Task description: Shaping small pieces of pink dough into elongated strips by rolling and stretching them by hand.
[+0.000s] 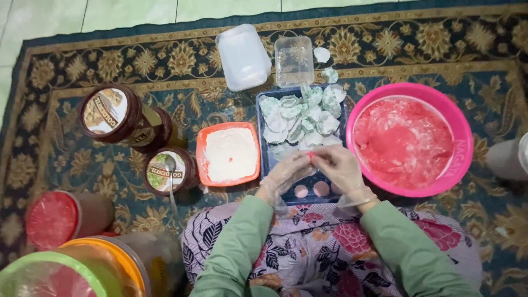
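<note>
Floral-patterned cloth over the person's lap (324,247) is lying nearest the camera, with two green sleeves running forward from it to the hands. Both hands are wearing thin clear plastic gloves and are meeting over the near end of the dark blue rectangular tray (263,159). The left hand (287,171) and the right hand (340,168) are pinching together on a small pink piece of dough (309,155), fingertips closed around it from both sides; how firmly they are pressing I cannot tell.

Just under the hands, two small round pink dough discs (311,190) are sitting on the tray's near end, and the far end is holding a heap of pale white-and-green folded pieces (302,116). Left of the tray, an orange square container of white flour (228,154) is touching or nearly touching its side. Right of it, a large round pink plastic bowl of pink dough (404,140) is standing close by.

The dough piece is looking small and soft, so it could be tearing or sticking to the loose gloves if squeezed unevenly. The wrists are hovering right above the discs, and a dropped wrist could be flattening them. A brown jar with a metal spoon resting on its lid (170,171) is standing near the left elbow on the patterned carpet (440,49); a sideways sweep might be knocking the spoon off
</note>
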